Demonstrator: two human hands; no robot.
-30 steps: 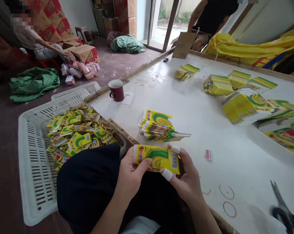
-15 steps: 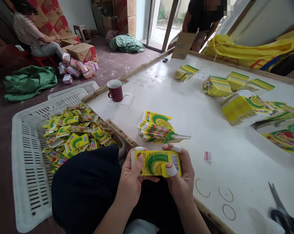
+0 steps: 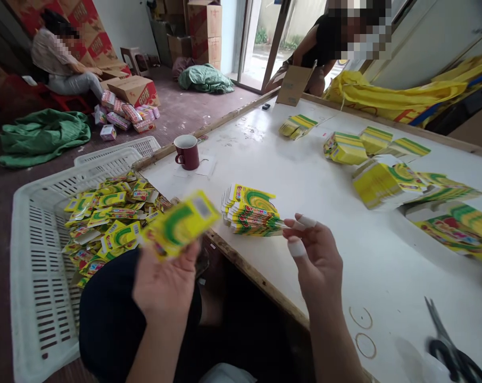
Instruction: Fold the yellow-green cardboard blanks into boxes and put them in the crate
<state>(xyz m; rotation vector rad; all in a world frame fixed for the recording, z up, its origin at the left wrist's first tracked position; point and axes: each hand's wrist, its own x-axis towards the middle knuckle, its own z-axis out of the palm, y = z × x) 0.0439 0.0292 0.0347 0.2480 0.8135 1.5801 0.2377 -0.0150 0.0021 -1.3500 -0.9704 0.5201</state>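
Observation:
My left hand [image 3: 165, 282] holds a yellow and green carton [image 3: 181, 221], blurred by motion, in the air by the table's wooden edge, toward the white basket [image 3: 29, 202]. A heap of similar cartons [image 3: 117, 213] fills that basket. Over the white table [image 3: 249, 271], my right hand [image 3: 318, 255] has its thumb and fingers apart, with white wraps on the thumb and a finger. Its fingertips are at the right end of a fanned stack of flat cartons [image 3: 252, 207]; whether they touch it I cannot tell.
A maroon mug [image 3: 187, 152] stands near the table's left edge. Scissors [image 3: 444, 335] and rubber bands [image 3: 365, 346] lie at right front. More carton stacks [image 3: 388, 183] sit at right. One person [image 3: 65, 64] sits at far left; another [image 3: 318, 48] bends behind an open cardboard box [image 3: 294, 85].
My hands have parted. The left has carried the carton left toward the basket, while the right has let go of it and moved to the flat stack. The person at the back has bent lower.

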